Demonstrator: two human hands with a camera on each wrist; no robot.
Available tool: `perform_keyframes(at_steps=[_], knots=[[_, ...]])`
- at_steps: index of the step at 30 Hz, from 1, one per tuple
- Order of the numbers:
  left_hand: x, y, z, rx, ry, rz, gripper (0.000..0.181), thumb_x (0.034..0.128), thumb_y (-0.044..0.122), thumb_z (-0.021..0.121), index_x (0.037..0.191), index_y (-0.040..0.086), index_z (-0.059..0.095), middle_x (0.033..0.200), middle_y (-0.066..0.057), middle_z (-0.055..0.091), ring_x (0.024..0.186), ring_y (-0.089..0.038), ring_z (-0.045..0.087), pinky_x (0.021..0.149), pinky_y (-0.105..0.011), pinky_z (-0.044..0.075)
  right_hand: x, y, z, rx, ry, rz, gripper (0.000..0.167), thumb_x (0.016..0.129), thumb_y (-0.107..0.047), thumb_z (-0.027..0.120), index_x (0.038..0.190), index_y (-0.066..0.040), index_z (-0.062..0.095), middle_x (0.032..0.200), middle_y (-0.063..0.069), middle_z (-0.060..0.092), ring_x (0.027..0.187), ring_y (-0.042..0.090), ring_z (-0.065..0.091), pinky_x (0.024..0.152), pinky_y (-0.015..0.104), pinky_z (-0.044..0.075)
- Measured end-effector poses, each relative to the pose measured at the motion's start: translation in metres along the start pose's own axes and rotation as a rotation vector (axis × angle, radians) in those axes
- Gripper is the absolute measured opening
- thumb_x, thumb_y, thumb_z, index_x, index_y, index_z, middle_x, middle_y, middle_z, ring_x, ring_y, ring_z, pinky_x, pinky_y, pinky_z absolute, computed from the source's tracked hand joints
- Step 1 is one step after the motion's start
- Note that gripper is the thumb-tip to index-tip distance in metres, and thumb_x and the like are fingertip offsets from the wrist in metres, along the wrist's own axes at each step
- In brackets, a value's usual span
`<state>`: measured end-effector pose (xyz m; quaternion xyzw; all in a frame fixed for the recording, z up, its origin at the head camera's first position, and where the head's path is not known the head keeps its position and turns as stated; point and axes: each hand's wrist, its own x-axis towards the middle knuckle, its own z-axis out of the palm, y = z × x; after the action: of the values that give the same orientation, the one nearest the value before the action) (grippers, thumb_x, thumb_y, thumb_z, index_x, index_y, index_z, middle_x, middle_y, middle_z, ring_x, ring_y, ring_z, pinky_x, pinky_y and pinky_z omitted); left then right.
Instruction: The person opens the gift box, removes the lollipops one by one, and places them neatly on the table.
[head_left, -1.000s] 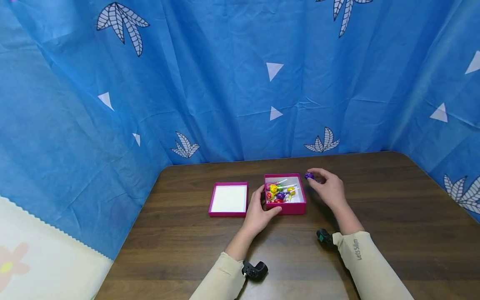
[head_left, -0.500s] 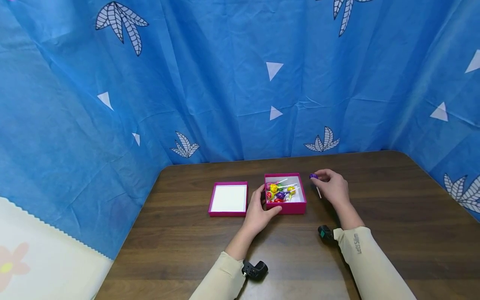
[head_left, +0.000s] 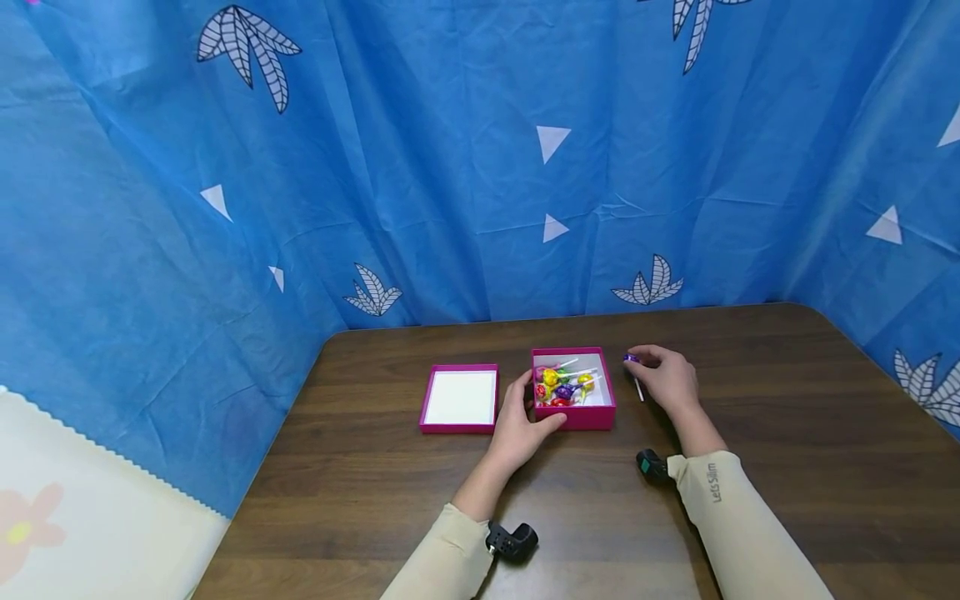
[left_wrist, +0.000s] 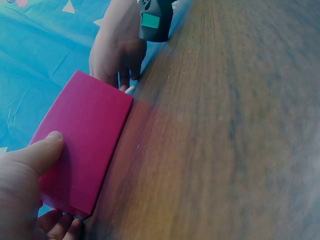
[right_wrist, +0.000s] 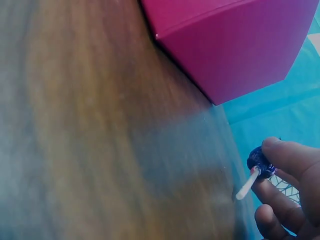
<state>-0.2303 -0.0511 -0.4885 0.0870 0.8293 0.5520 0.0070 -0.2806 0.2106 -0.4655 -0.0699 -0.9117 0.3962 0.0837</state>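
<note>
An open magenta box (head_left: 574,418) stands on the table, with several wrapped lollipops (head_left: 564,385) lying inside it. My left hand (head_left: 517,432) grips the box at its near left corner, its thumb on the front wall and its fingers along the left side. To the right of the box, my right hand (head_left: 667,379) pinches a purple lollipop (right_wrist: 257,162) by its wrapped head between thumb and fingers. The white stick (right_wrist: 247,185) points down toward the tabletop. Whether that stick touches the wood is hard to tell.
A shallow magenta lid (head_left: 459,398), white inside, lies face up left of the box. The brown wooden table (head_left: 585,508) reaches back to a blue patterned curtain (head_left: 480,167). Black devices sit on the left wrist (head_left: 512,542) and right wrist (head_left: 652,465).
My right hand has moved a little right, away from the box, and the lollipop's stick has come into view below its head. The left hand keeps its place on the box.
</note>
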Motion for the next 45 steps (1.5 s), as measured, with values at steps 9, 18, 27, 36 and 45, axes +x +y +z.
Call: perform_keyframes(at_steps=[9, 18, 27, 36, 45], knots=[[-0.001, 0.001, 0.000, 0.011, 0.002, 0.002, 0.086, 0.0870, 0.033, 0.078, 0.155, 0.018, 0.028, 0.153, -0.007, 0.040, 0.136, -0.025, 0.047, 0.113, -0.041, 0.045, 0.002, 0.006, 0.006, -0.062, 0.021, -0.031, 0.037, 0.096, -0.036, 0.066, 0.123, -0.010, 0.068, 0.120, 0.020, 0.069, 0.107, 0.036, 0.059, 0.090, 0.051, 0.046], [-0.002, 0.001, 0.001, 0.010, 0.001, -0.005, 0.086, 0.0866, 0.033, 0.078, 0.155, 0.018, 0.028, 0.153, -0.006, 0.040, 0.137, -0.025, 0.047, 0.113, -0.041, 0.045, 0.002, 0.012, 0.011, -0.094, 0.045, -0.037, 0.040, 0.095, -0.040, 0.066, 0.123, -0.011, 0.068, 0.122, 0.019, 0.069, 0.107, 0.035, 0.060, 0.087, 0.049, 0.046], [-0.001, 0.000, 0.003, 0.016, 0.009, -0.008, 0.086, 0.0865, 0.033, 0.078, 0.155, 0.019, 0.029, 0.153, -0.007, 0.040, 0.136, -0.025, 0.048, 0.112, -0.041, 0.046, 0.001, 0.014, 0.012, -0.100, 0.048, -0.042, 0.043, 0.096, -0.041, 0.064, 0.127, -0.012, 0.066, 0.120, 0.018, 0.067, 0.107, 0.035, 0.058, 0.088, 0.050, 0.046], [-0.001, 0.000, 0.003, 0.030, 0.009, 0.001, 0.087, 0.0867, 0.034, 0.078, 0.156, 0.018, 0.028, 0.153, -0.007, 0.040, 0.134, -0.025, 0.049, 0.112, -0.041, 0.046, 0.001, 0.016, 0.012, -0.091, 0.052, -0.057, 0.046, 0.096, -0.041, 0.064, 0.131, -0.011, 0.063, 0.119, 0.018, 0.066, 0.106, 0.035, 0.057, 0.089, 0.051, 0.044], [-0.001, -0.001, 0.004, 0.032, 0.011, -0.002, 0.086, 0.0871, 0.035, 0.077, 0.156, 0.018, 0.028, 0.153, -0.007, 0.040, 0.136, -0.024, 0.048, 0.112, -0.041, 0.045, -0.001, 0.017, 0.013, -0.084, 0.070, -0.077, 0.047, 0.098, -0.042, 0.061, 0.132, -0.011, 0.062, 0.121, 0.019, 0.066, 0.098, 0.032, 0.059, 0.083, 0.045, 0.044]])
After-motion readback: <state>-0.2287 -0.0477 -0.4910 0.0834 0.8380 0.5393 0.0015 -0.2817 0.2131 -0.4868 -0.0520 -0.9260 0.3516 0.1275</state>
